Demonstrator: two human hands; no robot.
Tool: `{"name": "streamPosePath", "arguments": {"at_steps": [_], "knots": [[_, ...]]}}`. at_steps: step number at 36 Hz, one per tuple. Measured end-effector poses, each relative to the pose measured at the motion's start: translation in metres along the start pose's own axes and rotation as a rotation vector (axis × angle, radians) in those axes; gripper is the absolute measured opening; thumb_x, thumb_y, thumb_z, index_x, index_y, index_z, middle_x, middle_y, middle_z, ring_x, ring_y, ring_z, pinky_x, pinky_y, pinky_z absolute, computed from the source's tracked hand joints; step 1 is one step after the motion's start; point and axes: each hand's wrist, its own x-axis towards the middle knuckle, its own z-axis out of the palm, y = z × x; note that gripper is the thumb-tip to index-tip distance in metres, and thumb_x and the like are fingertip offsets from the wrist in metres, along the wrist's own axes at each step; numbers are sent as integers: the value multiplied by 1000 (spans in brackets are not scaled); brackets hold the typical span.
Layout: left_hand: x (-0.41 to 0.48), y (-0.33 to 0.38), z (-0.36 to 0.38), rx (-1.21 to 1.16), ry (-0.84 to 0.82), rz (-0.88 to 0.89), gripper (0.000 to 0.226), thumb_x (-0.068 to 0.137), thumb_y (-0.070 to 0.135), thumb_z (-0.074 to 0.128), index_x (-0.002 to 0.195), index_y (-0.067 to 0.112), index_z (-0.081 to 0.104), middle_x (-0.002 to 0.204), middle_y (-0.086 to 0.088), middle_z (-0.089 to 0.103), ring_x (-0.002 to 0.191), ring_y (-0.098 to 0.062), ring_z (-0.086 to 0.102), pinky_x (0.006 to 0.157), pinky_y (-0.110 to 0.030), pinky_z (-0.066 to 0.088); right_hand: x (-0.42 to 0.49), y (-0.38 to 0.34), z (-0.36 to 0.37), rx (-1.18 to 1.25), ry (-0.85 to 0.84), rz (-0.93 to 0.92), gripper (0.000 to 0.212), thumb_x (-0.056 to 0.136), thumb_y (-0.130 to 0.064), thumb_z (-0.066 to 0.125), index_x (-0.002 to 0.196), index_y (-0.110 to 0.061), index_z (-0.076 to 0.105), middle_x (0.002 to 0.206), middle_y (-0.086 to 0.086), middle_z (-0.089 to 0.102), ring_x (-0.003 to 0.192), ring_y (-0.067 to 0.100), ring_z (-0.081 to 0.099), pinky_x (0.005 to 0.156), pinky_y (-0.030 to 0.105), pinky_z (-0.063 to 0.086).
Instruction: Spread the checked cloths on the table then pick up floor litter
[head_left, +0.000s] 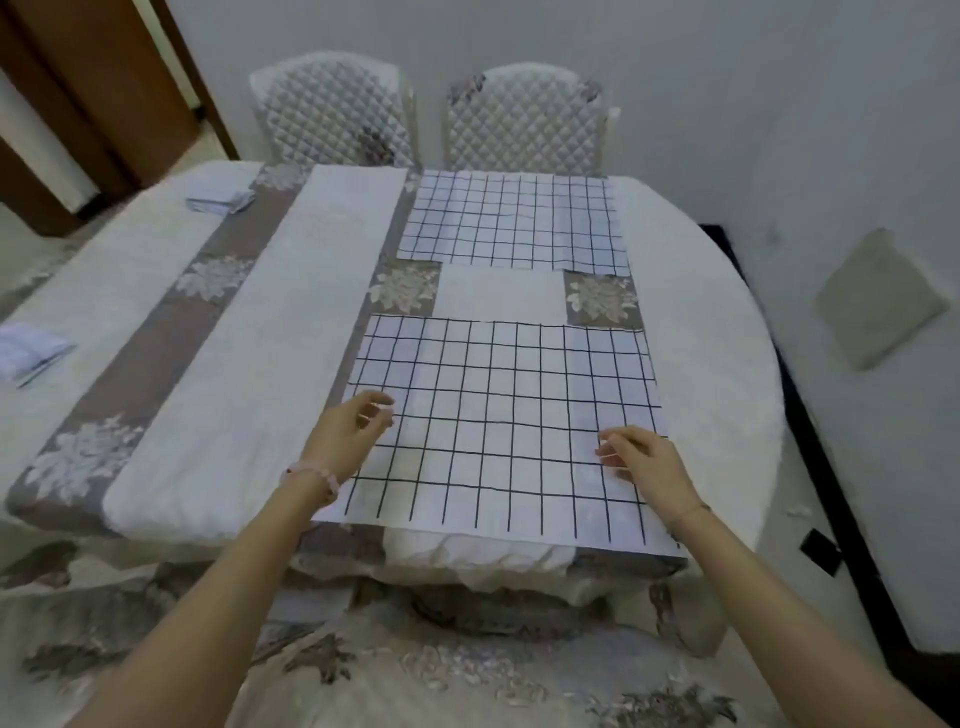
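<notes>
Cloth of black-checked white fabric is lying flat on the quilted white desk. Left hand and right hand are hovering over it, grips loosely curled, holding nothing.

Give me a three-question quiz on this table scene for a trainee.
1. True or false: the near checked cloth and far checked cloth both lie spread flat on the table.
2. How many chairs stand beyond the table?
3. The left hand and right hand are over: A) far checked cloth, B) near checked cloth, C) a chair.
Key: 1 true; 2 two; 3 B.
</notes>
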Motion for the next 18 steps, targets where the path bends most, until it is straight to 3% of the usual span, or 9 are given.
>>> {"name": "streamPosePath", "arguments": {"at_steps": [3,7,10,13,16,18], "knots": [[-44,-3,-9,-136,97,-53,14,95,19,51,99,15,63,82,-5,67,73,-18,64,69,-26,49,-12,-14,15,112,-59,29,22,97,-16,45,96,-9,66,87,8,67,85,22,62,75,25,51],[-105,-18,-19,-258,223,-181,14,94,17,53,83,15,61,68,-6,62,61,-20,56,56,-25,45,-31,-20,36,146,-155,65,23,96,-13,45,90,-8,67,79,7,64,78,20,61,73,26,51],[-159,-21,-24,-383,350,-239,20,94,9,52,76,13,60,66,-12,58,58,-20,53,53,-21,46,-48,-17,56,131,-257,80,22,95,-13,46,90,-6,66,77,9,62,76,20,58,71,27,49],[-222,-23,-24,-443,532,-290,16,93,11,52,82,11,63,71,-7,62,60,-8,58,61,-21,49,-70,-17,83,84,-394,75,22,95,-14,47,89,-8,67,79,10,63,77,21,59,69,27,50],[-270,-30,-18,-550,711,-359,16,94,7,50,84,10,62,75,-8,62,68,-16,58,64,-23,53,-90,-25,111,26,-517,34,21,94,-13,47,91,-7,67,81,11,63,76,20,59,69,26,49],[-309,-38,-11,-624,861,-438,17,94,3,47,85,7,61,73,-11,60,66,-20,56,59,-15,52,-110,-36,138,-3,-612,1,20,93,-13,50,86,-7,67,77,10,62,73,19,56,68,26,47]]}}
